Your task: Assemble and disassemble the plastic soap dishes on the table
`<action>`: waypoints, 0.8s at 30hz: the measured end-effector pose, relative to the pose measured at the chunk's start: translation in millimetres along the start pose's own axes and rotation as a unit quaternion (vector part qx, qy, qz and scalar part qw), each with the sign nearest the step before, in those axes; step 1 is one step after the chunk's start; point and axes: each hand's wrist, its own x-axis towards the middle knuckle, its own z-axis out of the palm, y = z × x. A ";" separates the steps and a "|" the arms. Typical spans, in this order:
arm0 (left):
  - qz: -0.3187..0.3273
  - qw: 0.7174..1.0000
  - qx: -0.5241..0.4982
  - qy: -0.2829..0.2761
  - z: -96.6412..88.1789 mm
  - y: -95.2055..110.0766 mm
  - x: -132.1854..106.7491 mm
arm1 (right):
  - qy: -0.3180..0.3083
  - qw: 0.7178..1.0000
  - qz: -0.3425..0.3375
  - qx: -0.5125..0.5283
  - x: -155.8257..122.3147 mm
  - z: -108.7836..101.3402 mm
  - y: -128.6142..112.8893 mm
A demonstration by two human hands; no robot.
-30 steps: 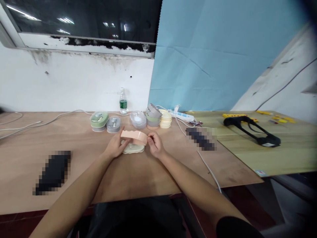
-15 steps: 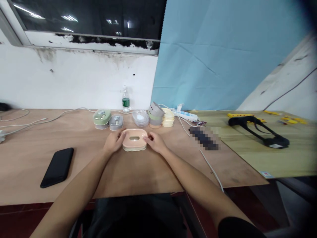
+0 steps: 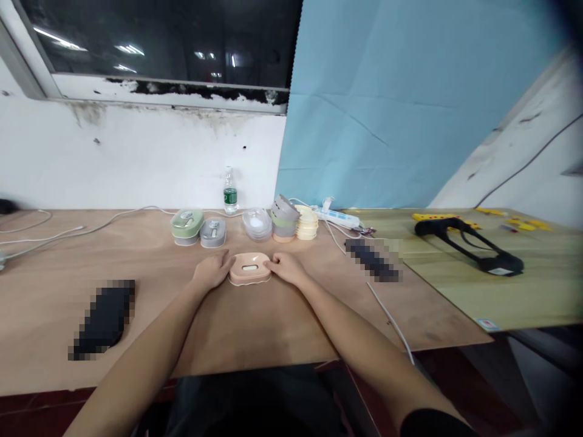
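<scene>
A rounded peach plastic box (image 3: 259,261) with an oval slot in its top sits on the brown table before me. A pale wavy rim shows along its lower edge. My left hand (image 3: 213,271) is closed on the left end, thumb against the side. At the right end my right hand (image 3: 286,267) grips it likewise, with its thumb near the top edge. Behind it stand a green box (image 3: 187,224) and a grey box (image 3: 212,232), both with clear-looking lid parts. Several clear lids (image 3: 257,225) are stacked beside them.
To the right of the lids are stacked grey and green rings (image 3: 285,220) and pale yellow pieces (image 3: 306,223). A water bottle (image 3: 230,193), a power strip (image 3: 339,218) and cables lie along the wall. A blurred dark object (image 3: 104,318) is at left, a black strap frame (image 3: 473,246) at right.
The peach top sits lower, and the cream layer beneath it has shrunk to a thin rim. Both hands stay at its ends. The whole view has shifted slightly.
</scene>
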 end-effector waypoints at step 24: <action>0.137 0.988 -0.072 -0.005 -2.0 12.1 -8.9 | 0.322 0.943 -0.076 0.027 87.1 -67.3 27.0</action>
